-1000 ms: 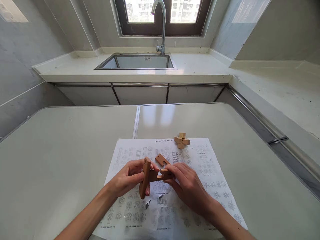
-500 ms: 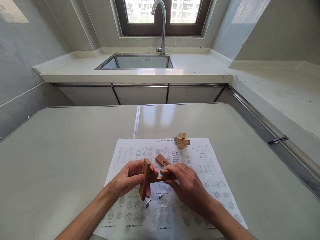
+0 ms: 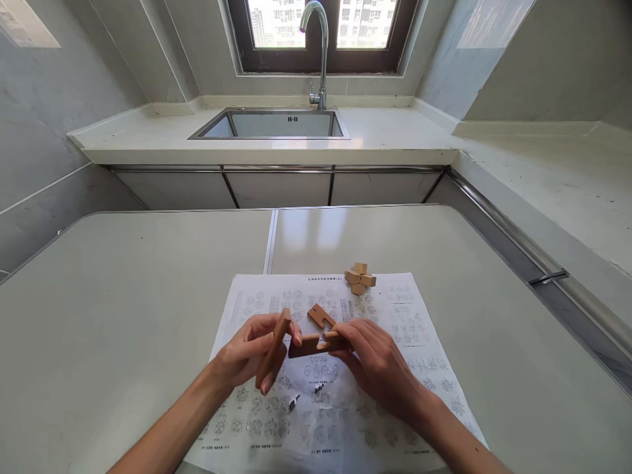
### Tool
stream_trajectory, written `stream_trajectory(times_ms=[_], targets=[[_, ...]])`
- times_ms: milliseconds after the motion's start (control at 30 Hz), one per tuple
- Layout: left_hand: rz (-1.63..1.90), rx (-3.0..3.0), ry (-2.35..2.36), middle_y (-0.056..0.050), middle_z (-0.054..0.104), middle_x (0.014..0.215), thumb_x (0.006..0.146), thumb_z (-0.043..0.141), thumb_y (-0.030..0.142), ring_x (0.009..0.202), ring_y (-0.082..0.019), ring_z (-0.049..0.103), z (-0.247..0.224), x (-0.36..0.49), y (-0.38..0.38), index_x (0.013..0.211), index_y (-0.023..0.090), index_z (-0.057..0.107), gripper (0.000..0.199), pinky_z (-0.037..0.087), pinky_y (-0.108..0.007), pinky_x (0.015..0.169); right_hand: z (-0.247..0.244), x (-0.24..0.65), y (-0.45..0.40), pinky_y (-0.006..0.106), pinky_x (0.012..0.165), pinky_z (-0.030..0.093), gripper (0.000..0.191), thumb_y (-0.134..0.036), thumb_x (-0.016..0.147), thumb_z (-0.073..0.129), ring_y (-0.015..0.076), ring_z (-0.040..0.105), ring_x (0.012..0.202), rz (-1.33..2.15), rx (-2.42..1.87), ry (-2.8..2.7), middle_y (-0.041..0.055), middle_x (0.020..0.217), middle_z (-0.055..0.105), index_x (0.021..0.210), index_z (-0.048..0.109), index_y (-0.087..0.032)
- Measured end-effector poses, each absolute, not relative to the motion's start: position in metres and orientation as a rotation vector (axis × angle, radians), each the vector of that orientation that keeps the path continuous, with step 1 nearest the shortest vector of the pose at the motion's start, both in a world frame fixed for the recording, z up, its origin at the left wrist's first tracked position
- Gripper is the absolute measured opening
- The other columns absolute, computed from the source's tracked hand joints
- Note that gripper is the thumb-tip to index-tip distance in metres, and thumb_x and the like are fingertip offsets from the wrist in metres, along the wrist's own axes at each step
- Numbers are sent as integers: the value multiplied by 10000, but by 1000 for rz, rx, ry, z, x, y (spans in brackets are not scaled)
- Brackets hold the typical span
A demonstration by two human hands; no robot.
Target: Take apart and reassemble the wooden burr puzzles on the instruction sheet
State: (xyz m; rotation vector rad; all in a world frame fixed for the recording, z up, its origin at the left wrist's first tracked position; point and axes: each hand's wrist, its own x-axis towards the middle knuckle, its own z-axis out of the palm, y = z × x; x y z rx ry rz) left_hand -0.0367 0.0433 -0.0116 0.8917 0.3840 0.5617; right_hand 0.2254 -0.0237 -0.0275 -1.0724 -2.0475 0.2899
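My left hand (image 3: 254,350) is closed around a reddish-brown wooden puzzle piece (image 3: 273,349), which stands tilted between thumb and fingers. Between the fingers of my right hand (image 3: 368,352) is a second brown wooden puzzle piece (image 3: 307,346), a flat bar with a notch in its upper edge, pointing left. The two held pieces look close together but apart. Just beyond them lies a third notched brown piece (image 3: 318,315) on the printed sheet, its near end partly hidden by my right hand.
Under my hands lies a large paper sheet (image 3: 316,454) printed with puzzle diagrams, torn in two spots. An assembled light-wood burr puzzle (image 3: 360,278) sits at its far edge. The pale table (image 3: 123,316) extends around it. Behind are a sink (image 3: 269,123) and a faucet (image 3: 322,59).
The left piece has come away from the right one, moving left and tilting. A gap now shows between them, and the right piece's left end is exposed.
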Motion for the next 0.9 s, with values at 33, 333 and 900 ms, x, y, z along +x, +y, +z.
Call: stream_trajectory(times_ms=[33,333,900], targets=[[619,870,391,-14,683,698,938,761,400,364,-73,587,-12,-38,45,1036,161,755,259,465,-150,369,-29,229,-22,374,733,581,142,-230,1099,528,240,681,851,283,-1107,-2019,99,998,729,1235,555,-198],[726,1130,806,-70,758,922,962,733,464,624,-178,762,1,-19,36,1078,159,689,329,587,-247,573,-34,238,-17,369,719,579,142,-309,1092,528,241,689,831,370,-1320,-1905,81,977,722,1183,597,-224],[780,1944,1439,114,374,590,1050,472,352,514,-140,393,-8,-3,22,1333,211,482,316,372,-253,569,-37,246,-15,310,572,418,333,-354,1133,425,187,590,622,172,-1588,-1973,40,766,660,886,593,-207]])
